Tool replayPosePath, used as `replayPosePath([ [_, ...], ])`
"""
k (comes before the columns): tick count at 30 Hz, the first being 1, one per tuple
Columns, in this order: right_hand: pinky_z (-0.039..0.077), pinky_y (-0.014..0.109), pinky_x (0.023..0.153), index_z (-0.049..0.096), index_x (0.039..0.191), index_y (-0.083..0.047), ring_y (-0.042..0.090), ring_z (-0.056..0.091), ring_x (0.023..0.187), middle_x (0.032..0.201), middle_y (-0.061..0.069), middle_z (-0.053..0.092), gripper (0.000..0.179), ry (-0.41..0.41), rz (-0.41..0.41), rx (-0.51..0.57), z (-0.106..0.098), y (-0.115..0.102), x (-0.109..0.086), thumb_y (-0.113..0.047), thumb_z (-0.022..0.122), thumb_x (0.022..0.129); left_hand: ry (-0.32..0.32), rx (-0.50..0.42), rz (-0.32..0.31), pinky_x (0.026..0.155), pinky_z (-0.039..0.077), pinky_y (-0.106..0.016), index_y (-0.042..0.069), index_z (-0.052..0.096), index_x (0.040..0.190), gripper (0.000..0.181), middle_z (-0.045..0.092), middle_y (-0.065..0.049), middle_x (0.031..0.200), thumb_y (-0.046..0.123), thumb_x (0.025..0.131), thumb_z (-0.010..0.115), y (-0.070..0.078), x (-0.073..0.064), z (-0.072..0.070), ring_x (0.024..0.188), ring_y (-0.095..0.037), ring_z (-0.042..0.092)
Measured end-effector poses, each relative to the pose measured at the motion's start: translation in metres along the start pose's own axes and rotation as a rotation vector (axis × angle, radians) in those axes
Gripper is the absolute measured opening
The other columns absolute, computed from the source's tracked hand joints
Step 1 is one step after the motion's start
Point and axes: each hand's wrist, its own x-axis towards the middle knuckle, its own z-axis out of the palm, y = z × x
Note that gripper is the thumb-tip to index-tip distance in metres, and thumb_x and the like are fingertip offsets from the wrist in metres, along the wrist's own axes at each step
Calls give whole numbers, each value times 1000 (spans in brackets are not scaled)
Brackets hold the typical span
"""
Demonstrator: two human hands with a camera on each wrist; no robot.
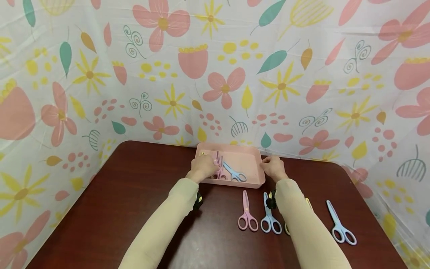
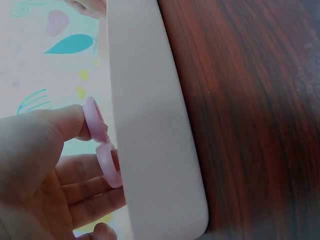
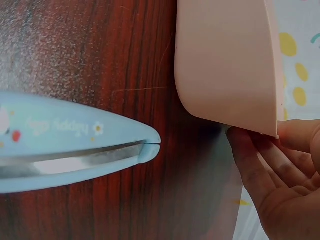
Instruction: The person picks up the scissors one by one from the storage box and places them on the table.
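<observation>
A shallow pink tray [image 1: 243, 184] stands at the back of the table, with blue scissors [image 1: 235, 173] and pink scissors [image 1: 220, 174] in its left half. My left hand [image 1: 204, 166] is over the tray's left end. In the left wrist view, its thumb and fingers hold the handle loops of pink scissors [image 2: 95, 120]; the tray wall hides their blades. At the tray's right end, my right hand [image 1: 274, 168] grips the wall, thumb at the rim and fingers against the outside, as the right wrist view shows.
In front of the tray lie pink scissors [image 1: 246, 211], blue scissors [image 1: 270, 218] and, farther right, another blue pair [image 1: 339, 226]. Yellow scissors [image 1: 308, 203] are mostly behind my right forearm. A flowered curtain [image 1: 221, 123] hangs close behind the dark wooden table [image 1: 141, 175].
</observation>
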Motion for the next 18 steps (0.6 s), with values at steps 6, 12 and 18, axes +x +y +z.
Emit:
replayPosePath([
  [6, 50, 41, 74, 69, 107, 3, 33, 57, 93, 107, 21, 64, 25, 8, -13, -1, 1, 0, 1, -15, 56, 95, 66, 38, 61, 58, 44, -36, 16, 53, 53, 44, 50, 2, 61, 40, 88, 65, -1, -11, -7, 56, -15, 51],
  [12, 47, 36, 67, 69, 106, 2, 31, 55, 88, 101, 18, 64, 24, 17, -11, 5, -1, -2, 1, -16, 56, 95, 145, 26, 128, 47, 39, -32, 15, 48, 51, 45, 41, 4, 52, 36, 85, 69, -3, -31, -11, 49, -14, 44],
  [18, 48, 38, 72, 69, 107, 2, 32, 56, 92, 106, 19, 63, 24, 10, 6, 17, 1, -1, -2, -15, 56, 96, 204, 1, 175, 42, 35, -30, 17, 46, 46, 49, 32, 9, 44, 36, 81, 73, -3, -56, -7, 44, -11, 41],
])
